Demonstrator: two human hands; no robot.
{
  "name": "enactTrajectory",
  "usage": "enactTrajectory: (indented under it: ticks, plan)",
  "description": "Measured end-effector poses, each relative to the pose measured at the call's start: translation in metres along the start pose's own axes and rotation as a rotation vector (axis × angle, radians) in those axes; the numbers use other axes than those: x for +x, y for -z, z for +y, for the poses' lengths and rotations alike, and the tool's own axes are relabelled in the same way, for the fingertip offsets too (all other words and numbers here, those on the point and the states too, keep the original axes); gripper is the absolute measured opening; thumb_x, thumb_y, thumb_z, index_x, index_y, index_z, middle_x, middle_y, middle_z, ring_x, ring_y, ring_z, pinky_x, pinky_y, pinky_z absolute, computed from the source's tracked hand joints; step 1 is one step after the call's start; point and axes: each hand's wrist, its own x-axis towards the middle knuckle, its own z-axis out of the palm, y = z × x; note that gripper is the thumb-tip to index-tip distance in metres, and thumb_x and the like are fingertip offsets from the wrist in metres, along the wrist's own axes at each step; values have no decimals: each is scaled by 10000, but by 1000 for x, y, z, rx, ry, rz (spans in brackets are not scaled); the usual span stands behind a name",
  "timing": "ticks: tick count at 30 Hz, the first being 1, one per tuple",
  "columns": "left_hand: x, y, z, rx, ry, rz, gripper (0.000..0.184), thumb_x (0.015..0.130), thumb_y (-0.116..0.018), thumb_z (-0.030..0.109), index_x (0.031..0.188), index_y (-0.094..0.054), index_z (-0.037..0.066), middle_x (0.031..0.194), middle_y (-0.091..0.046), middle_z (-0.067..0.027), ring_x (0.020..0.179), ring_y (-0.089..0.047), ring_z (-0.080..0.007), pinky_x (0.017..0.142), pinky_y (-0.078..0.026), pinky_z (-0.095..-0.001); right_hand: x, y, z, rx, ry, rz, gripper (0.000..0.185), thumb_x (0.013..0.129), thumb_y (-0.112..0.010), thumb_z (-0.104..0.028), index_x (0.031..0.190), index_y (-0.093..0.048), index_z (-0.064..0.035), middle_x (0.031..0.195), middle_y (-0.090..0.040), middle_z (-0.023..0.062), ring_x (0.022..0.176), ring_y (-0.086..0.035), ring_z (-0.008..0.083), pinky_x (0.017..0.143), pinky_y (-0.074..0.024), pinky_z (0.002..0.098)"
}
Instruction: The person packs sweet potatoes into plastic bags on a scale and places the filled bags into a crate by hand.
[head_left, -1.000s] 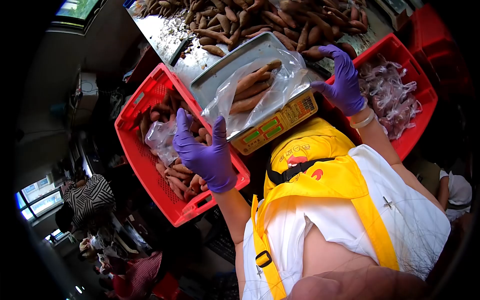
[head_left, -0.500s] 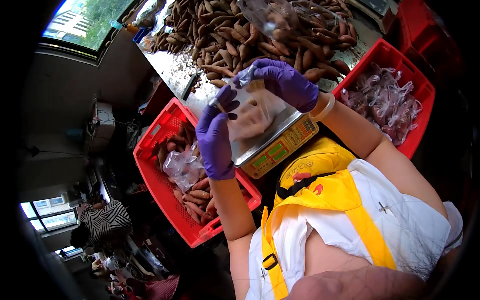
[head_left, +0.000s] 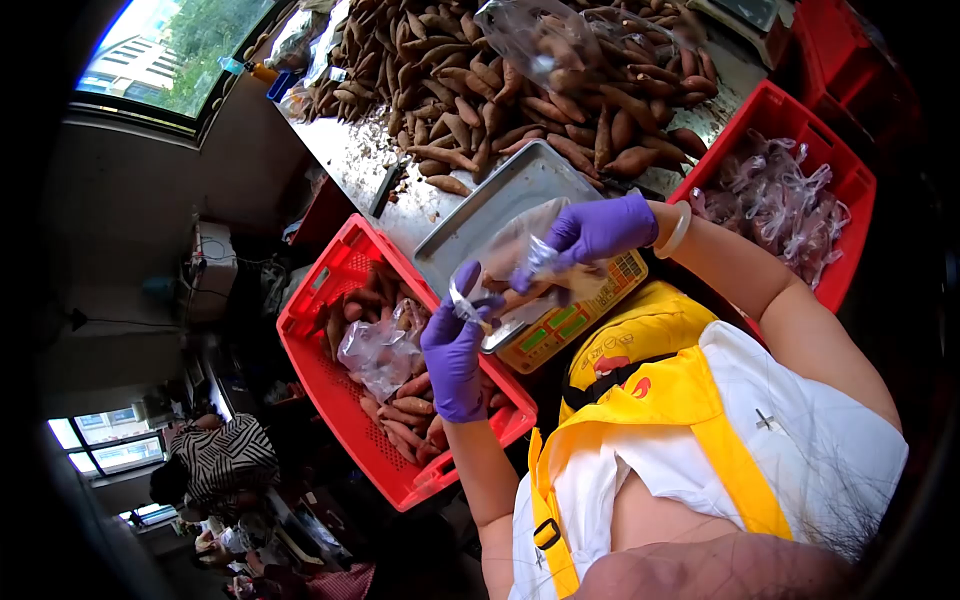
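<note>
My left hand (head_left: 457, 350), in a purple glove, is closed on one gathered end of a clear plastic bag. The other end of the bag is pinched in my right hand (head_left: 590, 236), also gloved. Several sweet potatoes show blurred inside the bag (head_left: 518, 245), which is over the grey tray (head_left: 455, 236) of a yellow scale (head_left: 570, 330). Left of the scale is a red crate (head_left: 335, 425) holding loose sweet potatoes (head_left: 408, 418) and a crumpled clear bag (head_left: 378, 358).
Behind the scale, a large pile of sweet potatoes (head_left: 500, 90) covers much of the metal table (head_left: 335, 150). At right, another red crate (head_left: 850, 190) holds tied bags (head_left: 780, 210). A person in a striped top (head_left: 232, 458) is at the far left.
My hands went from open and apart to gripping the bag's ends. The bag rose off the tray, then came lower and nearer my body. The view has shifted too.
</note>
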Motion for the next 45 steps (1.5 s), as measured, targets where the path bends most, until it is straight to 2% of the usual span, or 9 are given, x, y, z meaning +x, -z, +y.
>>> enactTrajectory:
  ticks: [3, 6, 12, 17, 20, 25, 31, 36, 45]
  plan:
    - [29, -3, -5, 90, -57, 3, 409, 808, -689, -61, 1210, -631, -13, 1093, -659, -46, 886, -596, -88, 777, -485, -228, 40, -14, -19, 140, 611, 129, 289, 897, -630, -51, 1184, -663, -37, 1215, -660, 85, 1030, -643, 138, 911, -515, 308]
    - [59, -6, 11, 325, -94, 46, 344, 746, -748, -10, 1085, -694, 5, 938, -633, 3, 788, -536, -64, 750, -462, -225, 57, -12, -38, -733, 871, 332, 352, 877, -629, -37, 1227, -647, -74, 1277, -618, 134, 1119, -630, 216, 961, -494, 329]
    - [72, -19, -6, 61, 86, -215, 412, 758, -714, -48, 1151, -603, 8, 1043, -664, -59, 883, -632, -117, 816, -525, -276, 69, -23, -18, -162, 561, 290, 301, 861, -679, -52, 1162, -680, -48, 1083, -705, 86, 983, -664, 161, 885, -518, 308]
    - [92, 64, -62, 1296, -317, 381, 243, 682, -760, 133, 904, -717, 44, 863, -699, -95, 847, -655, -209, 801, -512, -315, 22, 22, 43, 336, 159, 266, 129, 882, -646, -132, 834, -685, -19, 748, -655, 42, 687, -601, 108, 684, -478, 246]
    - [76, 69, -94, 1382, -343, 258, 145, 706, -716, 122, 837, -731, 64, 813, -683, -112, 771, -647, -248, 731, -509, -323, 10, 12, 62, -778, 345, 230, 105, 756, -722, -90, 732, -633, -40, 742, -611, 76, 736, -580, 237, 732, -463, 338]
    - [71, 12, -80, -749, 135, -222, 165, 769, -542, 31, 857, -679, 7, 828, -685, -72, 783, -621, -204, 688, -476, -271, 26, 18, 65, -779, 599, 315, 114, 711, -703, -22, 694, -591, -38, 724, -587, 124, 713, -567, 308, 698, -459, 369]
    - [90, 80, -175, -1349, 456, 290, 545, 754, -386, -48, 1237, -617, 53, 1167, -664, -81, 862, -622, -172, 624, -457, -276, -12, 5, 87, -618, 329, 260, 88, 732, -719, -29, 788, -659, 1, 795, -623, 131, 786, -618, 263, 745, -499, 359]
    - [72, 44, -96, -473, 199, 99, 334, 933, -581, 82, 1263, -610, 40, 1168, -670, -37, 784, -627, -80, 605, -437, -146, -3, -13, 16, 558, 190, 209, 333, 835, -561, -3, 1151, -650, 51, 1105, -676, 113, 964, -650, 186, 887, -510, 314]
    - [72, -21, -59, 425, 18, -78, 299, 776, -740, 100, 1062, -691, 25, 877, -683, -26, 775, -596, -84, 689, -508, -264, 62, -12, 22, 322, 148, 273, 438, 866, -667, -33, 1292, -573, 10, 1217, -635, 75, 995, -618, 122, 885, -517, 255]
